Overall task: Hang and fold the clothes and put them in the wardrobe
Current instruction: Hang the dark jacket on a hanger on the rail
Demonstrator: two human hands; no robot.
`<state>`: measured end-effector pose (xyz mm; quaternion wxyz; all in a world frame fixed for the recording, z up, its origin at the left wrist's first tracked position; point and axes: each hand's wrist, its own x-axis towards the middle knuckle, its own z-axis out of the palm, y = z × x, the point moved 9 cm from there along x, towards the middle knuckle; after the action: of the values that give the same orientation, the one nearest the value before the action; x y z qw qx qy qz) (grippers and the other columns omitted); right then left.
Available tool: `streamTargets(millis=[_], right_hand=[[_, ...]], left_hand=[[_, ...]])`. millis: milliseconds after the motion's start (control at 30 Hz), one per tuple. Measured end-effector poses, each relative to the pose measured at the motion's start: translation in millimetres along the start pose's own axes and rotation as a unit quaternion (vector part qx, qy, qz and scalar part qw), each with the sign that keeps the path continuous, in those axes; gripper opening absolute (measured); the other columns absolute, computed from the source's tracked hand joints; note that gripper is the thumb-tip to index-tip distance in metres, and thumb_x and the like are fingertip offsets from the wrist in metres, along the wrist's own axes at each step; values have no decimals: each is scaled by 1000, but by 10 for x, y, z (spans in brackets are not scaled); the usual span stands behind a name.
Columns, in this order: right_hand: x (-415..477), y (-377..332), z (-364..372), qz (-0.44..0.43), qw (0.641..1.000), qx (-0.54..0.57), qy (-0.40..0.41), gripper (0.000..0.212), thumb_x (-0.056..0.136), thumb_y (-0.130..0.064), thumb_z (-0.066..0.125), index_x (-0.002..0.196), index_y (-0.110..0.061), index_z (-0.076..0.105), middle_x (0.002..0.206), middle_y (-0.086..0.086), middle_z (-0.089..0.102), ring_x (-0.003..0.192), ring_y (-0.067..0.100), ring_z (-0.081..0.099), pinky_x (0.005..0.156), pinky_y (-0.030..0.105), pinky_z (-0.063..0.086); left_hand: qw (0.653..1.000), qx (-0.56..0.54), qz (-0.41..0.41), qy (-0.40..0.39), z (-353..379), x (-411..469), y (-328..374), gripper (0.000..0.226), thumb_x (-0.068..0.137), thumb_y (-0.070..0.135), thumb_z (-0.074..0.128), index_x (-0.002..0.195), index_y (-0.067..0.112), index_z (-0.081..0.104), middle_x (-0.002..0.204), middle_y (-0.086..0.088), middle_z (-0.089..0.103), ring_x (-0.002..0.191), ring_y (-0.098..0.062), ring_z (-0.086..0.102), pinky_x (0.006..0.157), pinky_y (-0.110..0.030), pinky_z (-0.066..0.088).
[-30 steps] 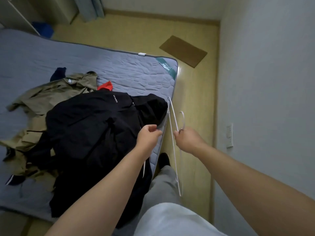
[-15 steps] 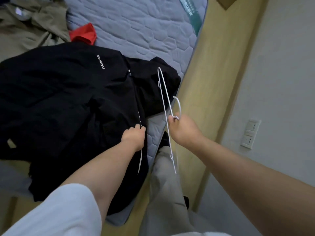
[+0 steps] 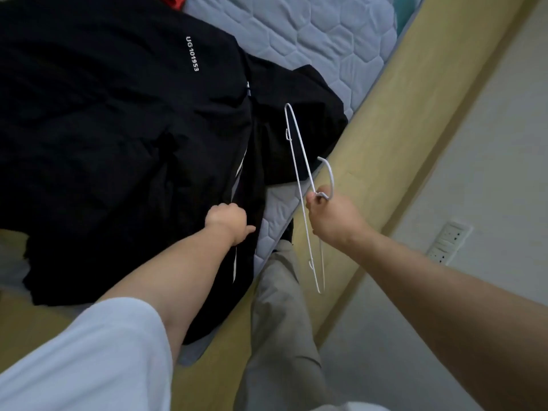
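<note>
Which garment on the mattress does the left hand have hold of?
The black jacket with white lettering: the left hand grips its front edge. The red garment at the top edge lies untouched; the right hand holds the white hanger.

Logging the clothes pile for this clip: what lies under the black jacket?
The grey mattress shows around the black jacket, and a red garment peeks out at its far edge. Anything else beneath is covered.

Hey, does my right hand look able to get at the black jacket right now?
Likely in reach: nothing lies between the right hand and the black jacket, but its fingers are curled round the white hanger, so grasping looks awkward.
</note>
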<state>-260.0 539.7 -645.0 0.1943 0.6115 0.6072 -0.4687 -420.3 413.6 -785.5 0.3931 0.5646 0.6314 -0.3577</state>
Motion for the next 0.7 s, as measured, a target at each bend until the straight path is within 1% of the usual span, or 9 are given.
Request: streamTargets(millis=[67, 100, 200, 333, 433, 500, 567, 633, 700], right_hand=[[-66, -142, -66, -15, 1000, -19, -3, 24, 106, -30, 36, 99, -12, 51, 89, 6, 56, 83, 25, 52, 74, 34, 40], [-117, -217, -113, -19, 999, -30, -6, 25, 106, -30, 36, 101, -11, 52, 92, 9, 57, 84, 26, 52, 74, 34, 39], [-350, -474, -317, -43, 997, -60, 2, 26, 106, -30, 35, 102, -10, 52, 92, 9, 56, 82, 26, 51, 73, 33, 37], [-708, -769, -552, -83, 994, -69, 23, 31, 106, -32, 35, 81, -14, 43, 80, 3, 54, 63, 17, 51, 50, 30, 32], [-974, -1040, -627, -134, 986, -101, 7, 30, 107, -26, 31, 82, -12, 43, 80, 0, 49, 61, 14, 48, 46, 26, 28], [-1112, -1203, -677, -161, 981, -104, -3, 26, 106, -22, 31, 88, -9, 45, 80, -2, 46, 66, 17, 52, 47, 24, 29], [-1219, -1307, -750, -177, 981, -74, -11, 23, 105, -23, 34, 89, -9, 45, 83, 3, 52, 72, 22, 57, 49, 27, 34], [-1321, -1405, -836, -191, 980, -55, -17, 24, 106, -25, 35, 89, -11, 44, 87, 8, 56, 70, 20, 55, 54, 31, 37], [-1415, -1514, -927, -220, 973, -73, -25, 25, 108, -28, 34, 97, -8, 45, 94, 10, 56, 71, 19, 51, 62, 33, 38]], left_hand=[[998, -17, -40, 38, -143, -191, -132, 56, 91, 63, 56, 118, 14, 64, 115, -8, 64, 108, -29, 60, 84, -38, 45], [997, -22, -58, 50, -218, -323, -193, 50, 89, 57, 62, 116, 15, 65, 114, -7, 64, 108, -28, 60, 85, -37, 46], [991, -44, -101, 77, -453, -791, -370, 30, 87, 18, 64, 116, 16, 66, 114, -7, 65, 109, -29, 61, 87, -37, 47], [970, -125, -129, 162, -934, -1403, -500, 33, 88, 3, 56, 118, 14, 59, 117, -8, 60, 111, -31, 60, 89, -42, 49], [941, -179, -152, 244, -1420, -1953, -609, 30, 88, -2, 56, 113, 15, 58, 111, -6, 53, 110, -31, 54, 86, -45, 48], [908, -240, -158, 303, -1718, -2336, -724, 26, 88, -5, 54, 106, 14, 57, 106, -5, 47, 106, -31, 49, 84, -44, 51], [873, -295, -162, 353, -1924, -2696, -830, 24, 87, -6, 53, 99, 14, 56, 112, -6, 46, 103, -31, 49, 80, -42, 50], [844, -332, -182, 380, -2051, -3015, -928, 23, 86, -7, 54, 96, 14, 56, 133, -7, 43, 103, -34, 53, 77, -38, 46], [836, -332, -232, 372, -2124, -3267, -993, 22, 89, -4, 54, 100, 13, 62, 148, -9, 40, 107, -37, 57, 80, -37, 46]])
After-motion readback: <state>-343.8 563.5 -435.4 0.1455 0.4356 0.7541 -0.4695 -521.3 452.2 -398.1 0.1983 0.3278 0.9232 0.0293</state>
